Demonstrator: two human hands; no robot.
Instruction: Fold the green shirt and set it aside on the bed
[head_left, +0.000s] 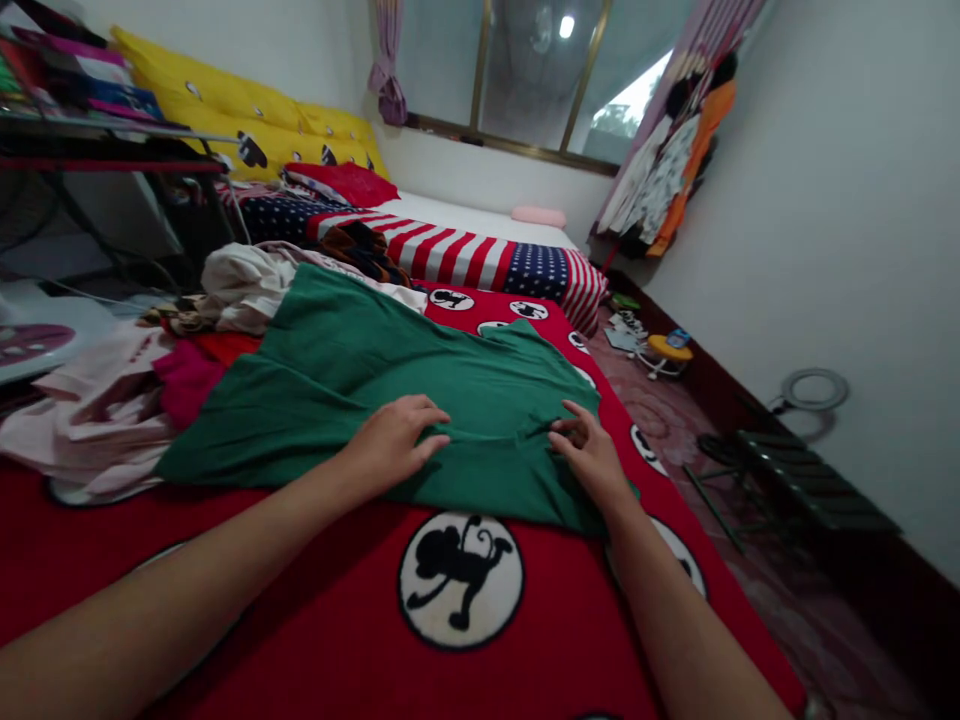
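I'm watching the left hand (394, 440) lying flat on the green shirt (337, 370), grip spread. The right hand (589, 452) is pinching its cloth. I'm judging this as smoothing on the bed (300, 620); any fold is calling for both edges held.

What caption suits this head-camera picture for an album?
Left hand and right hand rest on a green garment spread over a red blanket.
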